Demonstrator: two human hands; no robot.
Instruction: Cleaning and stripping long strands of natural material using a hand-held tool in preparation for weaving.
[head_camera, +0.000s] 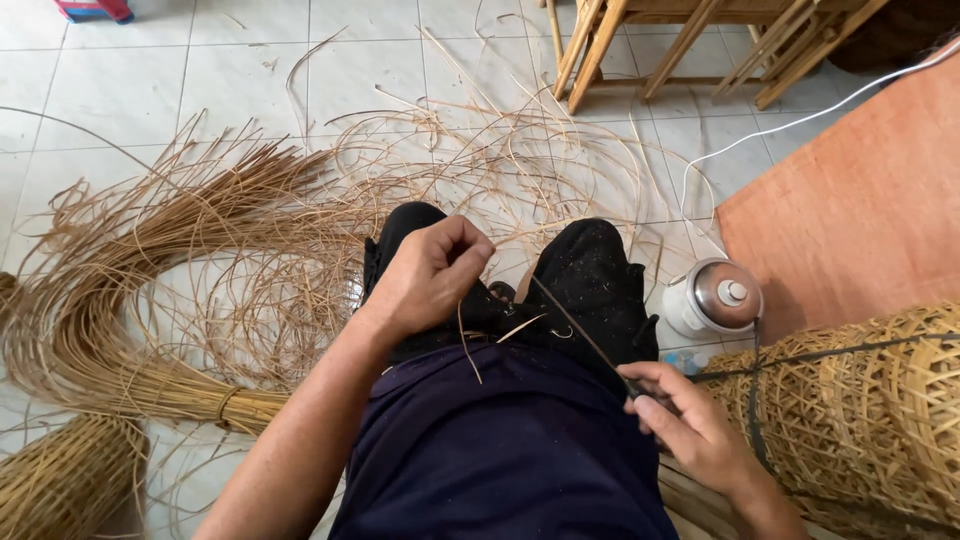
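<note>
— So, what are the two hands doing over the lap?

— Both grip one thin dark rattan strip (575, 325). It runs taut on a slant across the black-trousered knees, from the left hand (428, 275) above down to the right hand (682, 420) at the lower right.

— How do the hands stand?

— Left hand is closed, fingertips pinched together on the strip's upper end. Right hand is curled narrow around the lower end, thumb on top; whether it also holds a small tool I cannot tell.

— And around the person?

— Left of the legs a tied bundle of rattan strands (150, 320) fans out in a curve over the white tiled floor (120, 90), with loose strands scattered beyond the knees. A woven basket (860, 400), bound with a dark strap, lies just beside the right hand. Behind it stands a small white cooker with a metal lid (712, 298), its white cord trailing up past a brown board (860, 200). Wooden chair legs (590, 50) show at the top edge.
</note>
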